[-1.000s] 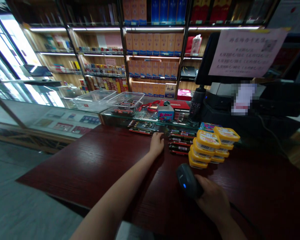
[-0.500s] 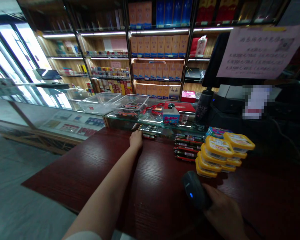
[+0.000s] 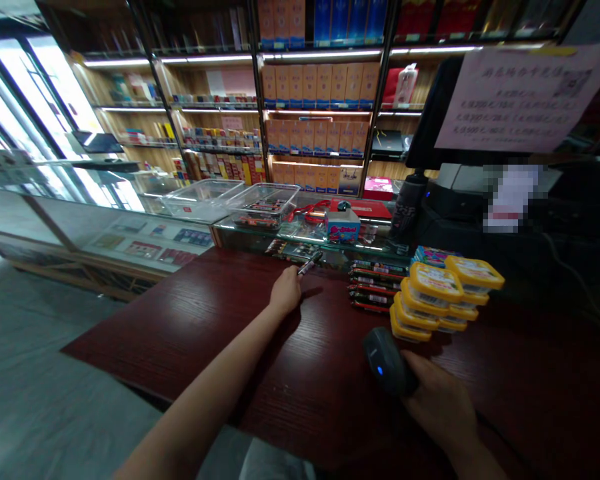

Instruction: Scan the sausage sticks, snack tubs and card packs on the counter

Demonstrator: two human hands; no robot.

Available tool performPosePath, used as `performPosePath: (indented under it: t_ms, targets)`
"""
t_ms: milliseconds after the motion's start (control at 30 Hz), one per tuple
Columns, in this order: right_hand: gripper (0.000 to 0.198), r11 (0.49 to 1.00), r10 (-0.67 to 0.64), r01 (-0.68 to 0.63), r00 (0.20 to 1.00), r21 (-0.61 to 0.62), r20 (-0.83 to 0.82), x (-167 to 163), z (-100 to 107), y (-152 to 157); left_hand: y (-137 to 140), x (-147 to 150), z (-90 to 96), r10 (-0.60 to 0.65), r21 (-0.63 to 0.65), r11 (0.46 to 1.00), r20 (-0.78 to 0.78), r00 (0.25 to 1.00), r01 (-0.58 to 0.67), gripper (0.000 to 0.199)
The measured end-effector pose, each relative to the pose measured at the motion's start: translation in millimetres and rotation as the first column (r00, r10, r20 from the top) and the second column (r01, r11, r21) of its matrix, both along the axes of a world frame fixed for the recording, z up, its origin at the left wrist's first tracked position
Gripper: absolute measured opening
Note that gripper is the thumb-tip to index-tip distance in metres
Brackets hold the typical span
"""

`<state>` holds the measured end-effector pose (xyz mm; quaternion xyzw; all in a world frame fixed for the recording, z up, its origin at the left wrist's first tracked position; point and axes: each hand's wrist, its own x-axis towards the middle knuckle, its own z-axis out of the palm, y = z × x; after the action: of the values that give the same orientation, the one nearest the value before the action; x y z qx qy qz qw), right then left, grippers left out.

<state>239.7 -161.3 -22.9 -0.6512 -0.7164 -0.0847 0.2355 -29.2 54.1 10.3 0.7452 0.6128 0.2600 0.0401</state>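
On the counter [image 3: 190, 320], yellow tubs [image 3: 435, 283] and slim packets [image 3: 373, 295] are ranged beyond the scanner [image 3: 387, 360] clasped by the right hand [image 3: 443, 400]; one stick [image 3: 309, 264], newly raised, is pinched by the left hand [image 3: 285, 291].

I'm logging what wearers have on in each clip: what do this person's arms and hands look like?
The left hand and right hand are gloveless. The left forearm and the visible bit of right forearm show no sleeve, and I see no watch or wristband. Rings are too small to tell.
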Motion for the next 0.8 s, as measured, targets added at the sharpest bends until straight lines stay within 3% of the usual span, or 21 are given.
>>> performPosePath:
  t_ms: [167,300,433,633,800]
  targets:
    - [0.035,0.996,-0.026,0.028,0.999,-0.08,0.021,-1,7,-1,-39,22,-13.6,-0.115,0.015,0.993,0.218,0.969,0.114,0.021]
    - [0.032,0.994,-0.035,0.034,0.999,-0.107,-0.005,-6,17,-4,-55,29,-22.9,-0.175,0.054,0.984,0.246,0.953,0.167,0.014]
    - [0.031,0.978,-0.066,0.026,0.98,-0.206,-0.19,-17,30,-8,-61,30,-25.5,-0.185,0.064,0.982,0.226,0.956,0.175,0.016]
    - [0.037,0.982,0.047,-0.145,0.814,-0.124,-0.579,-28,40,-8,-64,29,-25.2,-0.18,0.059,0.983,0.182,0.967,0.172,0.019]
    - [0.035,0.975,0.073,-0.196,0.732,-0.107,-0.677,-28,47,-11,-65,30,-24.4,-0.193,0.077,0.98,0.164,0.968,0.182,0.018]
